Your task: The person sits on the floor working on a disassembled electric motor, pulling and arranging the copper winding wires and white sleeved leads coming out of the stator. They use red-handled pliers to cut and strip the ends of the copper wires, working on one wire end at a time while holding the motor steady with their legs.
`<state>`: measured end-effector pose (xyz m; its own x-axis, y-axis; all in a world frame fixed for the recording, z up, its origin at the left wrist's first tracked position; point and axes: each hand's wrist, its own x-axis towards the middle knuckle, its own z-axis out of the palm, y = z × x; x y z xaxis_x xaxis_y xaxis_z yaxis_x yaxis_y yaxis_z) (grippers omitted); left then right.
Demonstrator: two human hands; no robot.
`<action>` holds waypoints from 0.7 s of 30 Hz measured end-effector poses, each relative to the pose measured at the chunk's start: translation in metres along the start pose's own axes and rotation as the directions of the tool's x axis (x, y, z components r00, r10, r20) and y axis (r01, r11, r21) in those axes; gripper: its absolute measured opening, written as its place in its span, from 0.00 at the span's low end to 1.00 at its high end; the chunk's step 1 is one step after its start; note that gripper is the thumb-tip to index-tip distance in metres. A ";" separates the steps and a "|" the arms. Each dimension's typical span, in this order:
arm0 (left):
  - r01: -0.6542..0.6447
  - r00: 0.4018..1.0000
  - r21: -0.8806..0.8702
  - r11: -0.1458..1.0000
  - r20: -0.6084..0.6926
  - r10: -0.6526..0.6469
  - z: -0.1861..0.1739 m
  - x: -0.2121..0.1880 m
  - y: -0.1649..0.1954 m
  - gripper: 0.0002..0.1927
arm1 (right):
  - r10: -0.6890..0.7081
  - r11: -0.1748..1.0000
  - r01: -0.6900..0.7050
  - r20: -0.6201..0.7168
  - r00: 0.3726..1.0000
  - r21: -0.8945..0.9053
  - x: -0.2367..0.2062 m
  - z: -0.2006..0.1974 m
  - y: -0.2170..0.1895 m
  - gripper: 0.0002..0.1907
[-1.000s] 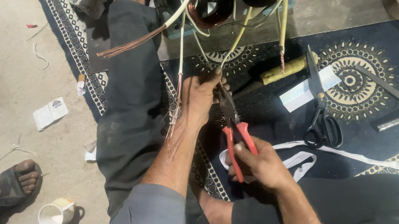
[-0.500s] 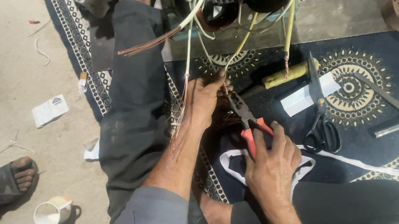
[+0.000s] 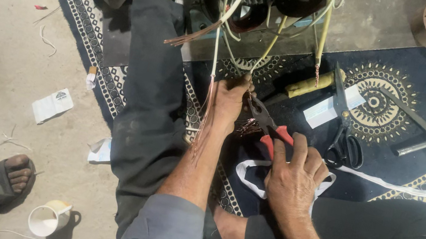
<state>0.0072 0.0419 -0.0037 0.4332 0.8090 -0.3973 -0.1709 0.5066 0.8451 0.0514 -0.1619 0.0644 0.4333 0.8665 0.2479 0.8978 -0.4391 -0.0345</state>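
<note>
Red-handled pliers (image 3: 267,124) bite at a bundle of bare copper wire (image 3: 205,113), the right hand (image 3: 294,176) clenched around the handles while the left hand (image 3: 230,100) pinches the strands just beside the jaws. Black scissors (image 3: 343,138) lie right of the hands; a white cup (image 3: 47,218), its contents indiscernible, sits well left.

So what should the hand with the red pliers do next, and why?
Probably close the pliers on the copper wire. The right hand has their nose right at the strands that the left hand pinches, so the wire looks steadied and ready.
</note>
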 end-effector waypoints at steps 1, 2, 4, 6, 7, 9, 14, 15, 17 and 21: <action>-0.008 1.000 0.021 1.000 -0.006 0.008 0.000 0.000 0.000 0.09 | 0.001 1.000 -0.001 0.020 1.000 -0.001 0.001 0.000 0.001 0.26; -0.013 1.000 0.043 0.999 -0.013 0.013 -0.001 0.000 0.000 0.10 | 0.002 1.000 -0.002 0.043 0.999 -0.001 0.002 -0.001 0.002 0.28; -0.052 0.999 0.041 0.998 -0.013 0.053 -0.001 0.000 -0.001 0.11 | -0.001 1.000 -0.001 0.098 0.995 0.015 0.006 -0.003 0.006 0.31; -0.099 0.995 0.047 0.994 -0.018 0.100 -0.002 0.001 -0.001 0.12 | -0.010 0.999 0.002 0.156 0.988 0.051 0.009 -0.003 0.011 0.34; -0.121 0.992 0.054 0.991 -0.024 0.123 -0.001 0.001 -0.001 0.12 | -0.026 0.996 0.014 0.144 0.989 0.086 0.011 -0.003 0.013 0.34; -0.139 0.990 0.040 0.990 -0.020 0.140 -0.001 0.001 -0.001 0.12 | -0.057 0.987 0.038 0.119 0.991 0.155 0.012 -0.002 0.017 0.33; -0.144 0.989 -0.012 0.990 0.031 0.144 -0.002 -0.001 0.002 0.11 | -0.099 0.910 -0.006 0.231 0.968 0.415 0.016 0.002 0.035 0.34; -0.123 0.992 -0.031 0.992 0.035 0.124 -0.002 -0.001 0.002 0.11 | -0.119 0.880 -0.014 0.248 0.961 0.475 0.018 0.004 0.040 0.35; -0.078 0.995 -0.069 0.995 0.050 0.082 -0.002 0.001 0.001 0.10 | -0.175 0.793 -0.046 0.299 0.938 0.607 0.023 0.007 0.053 0.36; -0.139 0.982 -0.095 0.986 0.119 0.150 0.000 0.006 -0.002 0.11 | -0.217 0.668 -0.212 0.459 0.862 0.714 0.028 0.014 0.067 0.31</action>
<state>0.0103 0.0454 -0.0080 0.5046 0.8346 -0.2211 -0.3128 0.4154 0.8542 0.1246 -0.1631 0.0551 0.2152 0.9508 -0.2230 0.5641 -0.3074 -0.7664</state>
